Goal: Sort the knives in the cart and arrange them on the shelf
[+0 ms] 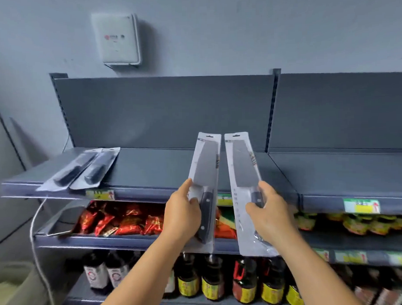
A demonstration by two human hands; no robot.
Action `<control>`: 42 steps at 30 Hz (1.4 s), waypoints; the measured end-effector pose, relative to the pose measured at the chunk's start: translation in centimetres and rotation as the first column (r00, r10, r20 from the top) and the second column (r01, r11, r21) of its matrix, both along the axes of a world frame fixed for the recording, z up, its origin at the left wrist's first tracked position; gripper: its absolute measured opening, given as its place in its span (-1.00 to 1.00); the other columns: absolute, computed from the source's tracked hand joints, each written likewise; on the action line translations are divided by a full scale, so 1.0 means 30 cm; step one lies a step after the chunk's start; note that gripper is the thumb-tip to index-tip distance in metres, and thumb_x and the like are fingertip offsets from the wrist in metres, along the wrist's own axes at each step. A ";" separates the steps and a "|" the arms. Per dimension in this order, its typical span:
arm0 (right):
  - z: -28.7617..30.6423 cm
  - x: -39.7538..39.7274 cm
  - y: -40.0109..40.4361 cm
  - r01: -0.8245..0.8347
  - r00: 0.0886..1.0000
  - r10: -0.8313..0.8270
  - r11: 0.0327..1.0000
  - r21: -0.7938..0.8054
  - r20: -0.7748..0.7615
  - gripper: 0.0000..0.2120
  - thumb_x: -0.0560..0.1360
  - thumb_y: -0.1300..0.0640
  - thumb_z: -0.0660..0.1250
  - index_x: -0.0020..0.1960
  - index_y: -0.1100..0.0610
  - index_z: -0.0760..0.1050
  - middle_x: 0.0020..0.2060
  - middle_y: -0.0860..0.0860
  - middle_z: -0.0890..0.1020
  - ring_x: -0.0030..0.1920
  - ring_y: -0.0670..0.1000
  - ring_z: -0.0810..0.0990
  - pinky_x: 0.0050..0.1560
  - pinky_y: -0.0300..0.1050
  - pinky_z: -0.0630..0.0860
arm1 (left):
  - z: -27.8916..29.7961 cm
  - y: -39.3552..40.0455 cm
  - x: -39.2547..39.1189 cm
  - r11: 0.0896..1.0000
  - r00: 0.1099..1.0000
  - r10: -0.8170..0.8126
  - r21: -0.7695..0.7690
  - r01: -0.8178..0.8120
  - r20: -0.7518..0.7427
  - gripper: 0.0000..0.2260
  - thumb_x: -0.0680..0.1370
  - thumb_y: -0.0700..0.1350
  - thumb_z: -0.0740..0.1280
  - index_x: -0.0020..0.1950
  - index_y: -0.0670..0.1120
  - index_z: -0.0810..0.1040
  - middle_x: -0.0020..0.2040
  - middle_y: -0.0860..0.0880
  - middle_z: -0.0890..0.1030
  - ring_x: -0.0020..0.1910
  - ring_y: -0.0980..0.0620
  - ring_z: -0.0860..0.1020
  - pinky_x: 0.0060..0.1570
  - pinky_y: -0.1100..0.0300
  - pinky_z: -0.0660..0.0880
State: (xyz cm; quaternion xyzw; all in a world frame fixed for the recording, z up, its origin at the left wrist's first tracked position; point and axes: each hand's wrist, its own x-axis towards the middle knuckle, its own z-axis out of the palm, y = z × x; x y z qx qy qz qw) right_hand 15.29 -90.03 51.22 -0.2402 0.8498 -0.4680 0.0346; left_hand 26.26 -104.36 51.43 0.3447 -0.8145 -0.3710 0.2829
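Beyond both of your grips runs the grey top shelf point(164, 167), carrying two packaged knives point(82, 169) side by side, far left of your left grip. You hold two carded cleavers, blades up, just apart: your left hand point(183, 215) curls round the left cleaver point(204, 186) at its black handle, your right hand point(269, 215) wraps the right cleaver point(245, 185) likewise.

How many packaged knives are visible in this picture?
4. Two dark-handled knives in grey card packaging lie side by side on the top grey shelf, at left. The left hand grips one, the right hand another.
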 end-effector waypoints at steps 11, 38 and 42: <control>0.040 0.084 -0.792 -0.115 0.992 0.110 0.990 0.079 0.061 -0.58 0.48 0.14 0.20 0.34 0.00 0.34 0.13 0.07 0.51 -0.12 0.10 0.56 -0.32 -0.21 0.43 | 0.075 -0.675 0.120 0.997 0.986 0.072 -0.042 -0.067 0.150 -0.51 0.53 0.06 0.27 0.44 -0.03 0.35 0.38 -0.11 0.30 -0.29 0.13 0.42 -0.03 0.29 0.32; 0.068 0.122 -1.015 -0.218 0.958 0.280 0.862 0.457 -0.070 -0.53 0.62 0.01 0.06 0.51 0.06 0.15 0.50 -0.03 0.20 0.44 0.11 0.24 0.40 0.03 0.27 | 0.080 -0.829 0.092 0.855 0.880 0.049 -0.475 0.207 0.472 -0.72 0.62 -0.01 0.12 0.21 -0.13 0.43 0.01 -0.10 0.58 0.03 -0.13 0.50 -0.08 0.07 0.40; 0.098 0.144 -0.882 -0.147 0.958 0.233 0.899 0.412 -0.166 -0.56 0.63 -0.01 0.05 0.48 0.08 0.19 0.49 -0.03 0.21 0.44 0.09 0.25 0.38 0.00 0.24 | 0.101 -0.708 0.089 0.822 0.906 -0.032 -0.504 0.264 0.422 -0.64 0.63 0.02 0.13 0.35 -0.12 0.37 0.23 -0.10 0.52 0.23 -0.12 0.44 0.14 0.06 0.37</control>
